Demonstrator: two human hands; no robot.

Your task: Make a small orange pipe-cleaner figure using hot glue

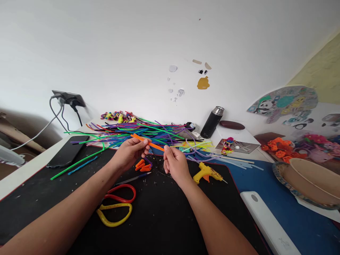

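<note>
Between my two hands stretches a bundle of orange pipe cleaners (pixel 156 146), raised above the black mat (pixel 164 226). My left hand (pixel 132 150) pinches it near one end, and a short orange length sticks out past the thumb. The other end is gripped by my right hand (pixel 175 163), whose fingers are curled and partly hide it. Just below my hands lie folded orange pipe cleaner pieces (pixel 143 165) with a purple bit beside them. A pen (pixel 134 177) rests nearer to me, next to scissors (pixel 114 209) with one red and one yellow handle.
A heap of coloured pipe cleaners (pixel 138 130) spreads along the wall. To the right are a yellow glue gun (pixel 208 173), a black thermos (pixel 211 122), a small figure (pixel 227 146), a round basket (pixel 305 187) and a white bar-shaped device (pixel 268 223). A phone (pixel 68 151) lies left.
</note>
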